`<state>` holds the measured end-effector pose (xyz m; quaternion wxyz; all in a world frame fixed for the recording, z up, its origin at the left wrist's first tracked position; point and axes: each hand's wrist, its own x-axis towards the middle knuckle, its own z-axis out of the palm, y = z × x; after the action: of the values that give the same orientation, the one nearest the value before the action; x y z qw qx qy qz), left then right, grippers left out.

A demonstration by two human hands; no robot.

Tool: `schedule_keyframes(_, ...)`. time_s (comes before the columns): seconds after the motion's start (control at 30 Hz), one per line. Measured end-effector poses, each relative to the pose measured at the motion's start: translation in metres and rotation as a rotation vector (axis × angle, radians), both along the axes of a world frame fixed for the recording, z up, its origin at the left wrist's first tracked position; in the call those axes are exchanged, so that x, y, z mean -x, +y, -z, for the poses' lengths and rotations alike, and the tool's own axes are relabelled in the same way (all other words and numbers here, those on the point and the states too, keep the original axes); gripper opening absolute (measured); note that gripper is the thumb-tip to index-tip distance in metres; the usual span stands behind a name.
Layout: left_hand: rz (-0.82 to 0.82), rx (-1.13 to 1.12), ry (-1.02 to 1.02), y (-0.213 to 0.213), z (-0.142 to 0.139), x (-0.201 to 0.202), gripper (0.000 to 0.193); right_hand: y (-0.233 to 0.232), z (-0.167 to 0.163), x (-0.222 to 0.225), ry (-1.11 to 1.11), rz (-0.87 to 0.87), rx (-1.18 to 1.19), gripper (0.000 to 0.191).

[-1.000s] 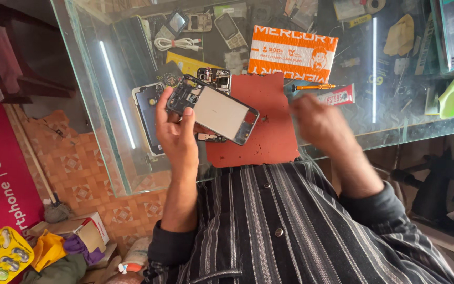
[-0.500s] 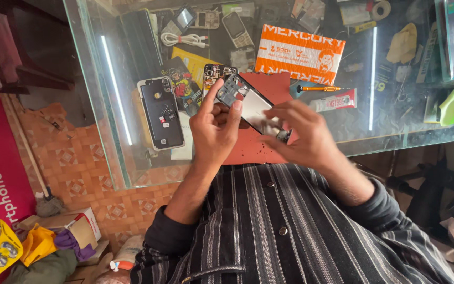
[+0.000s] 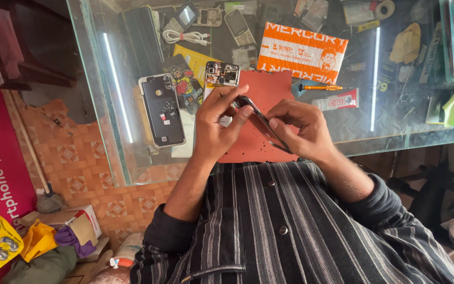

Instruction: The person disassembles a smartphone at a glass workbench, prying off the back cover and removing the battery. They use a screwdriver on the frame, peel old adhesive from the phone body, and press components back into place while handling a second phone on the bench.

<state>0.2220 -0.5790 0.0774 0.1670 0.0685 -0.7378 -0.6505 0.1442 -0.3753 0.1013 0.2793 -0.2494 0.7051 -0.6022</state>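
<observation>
Here, both hands meet over the red work mat (image 3: 253, 142) on the glass desk (image 3: 395, 131), holding a thin phone part (image 3: 261, 121) edge-on to the camera, so it shows only as a dark, slim strip; whether it is a screen or a frame I cannot tell. The left hand (image 3: 219, 123) has thumb and fingers closed on the upper end of the strip, and the right hand (image 3: 298, 129) pinches the lower end, fingers curled tight on it. The part is lifted clear of the mat, between the two hands and just above the person's striped shirt (image 3: 290, 226). To the left on the desk lies an opened phone body (image 3: 161, 110), back up, and a small circuit board (image 3: 222, 73) sits at the mat's top corner. A yellow-handled screwdriver (image 3: 319, 87) and a small tube (image 3: 337, 101) rest to the right of the mat, beside an orange packet (image 3: 300, 52). The likeliest trouble, judged from this hold, is bending: a thin panel gripped at both ends can flex or crack if the hands twist against each other. A slip is also possible, since only the fingertips bear on narrow edges, and it would fall onto hard glass or off the desk edge close by.
</observation>
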Motion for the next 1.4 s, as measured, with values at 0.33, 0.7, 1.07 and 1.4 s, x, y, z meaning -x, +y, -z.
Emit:
schedule_keyframes(0.33,0.026,0.076,0.048,-0.005,-0.003,0.009,0.029,0.004,0.014,0.013,-0.29,0.111,0.009,0.013)
schedule_keyframes(0.7,-0.176,-0.076,0.109,-0.045,0.019,-0.013,0.024,0.013,0.013,0.001,0.468,0.217,-0.064,0.007)
schedule_keyframes(1.07,-0.164,-0.161,0.068,-0.013,0.038,-0.015,0.026,0.007,0.039,-0.014,0.919,-0.328,-0.474,0.011)
schedule_keyframes(1.4,-0.048,0.321,0.012,0.004,0.017,-0.01,0.036,0.087,0.04,0.045,0.938,0.128,-0.681,0.008)
